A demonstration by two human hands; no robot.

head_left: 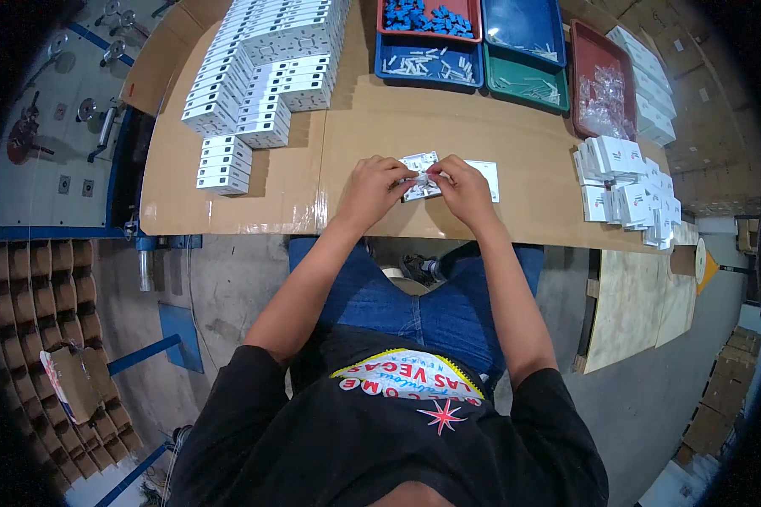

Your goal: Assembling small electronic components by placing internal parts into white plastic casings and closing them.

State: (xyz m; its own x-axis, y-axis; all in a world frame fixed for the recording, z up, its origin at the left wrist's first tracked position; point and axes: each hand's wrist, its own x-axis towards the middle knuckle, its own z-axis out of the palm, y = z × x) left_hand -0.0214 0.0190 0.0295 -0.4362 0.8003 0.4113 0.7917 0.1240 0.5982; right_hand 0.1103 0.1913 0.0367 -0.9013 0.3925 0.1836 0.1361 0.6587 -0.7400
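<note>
Near the table's front edge, my left hand (380, 186) and my right hand (465, 190) face each other with fingertips pinched. Between them is a small whitish, see-through piece (421, 179) that looks like a small clear plastic bag. The fingers hide part of it, and what it contains is too small to make out. Just beneath lies a white printed box (420, 162) with dark edges, partly covered by my hands. A flat white card or box piece (487, 176) rests partly behind my right hand.
Tall stacks of white boxes (292, 38) stand at the back left. Along the back are a red tray (480, 25) of blue parts, blue trays (431, 83) and a green tray (524, 101). A dark red tray (579, 84) holds clear bags. Small white boxes (630, 190) pile up at right.
</note>
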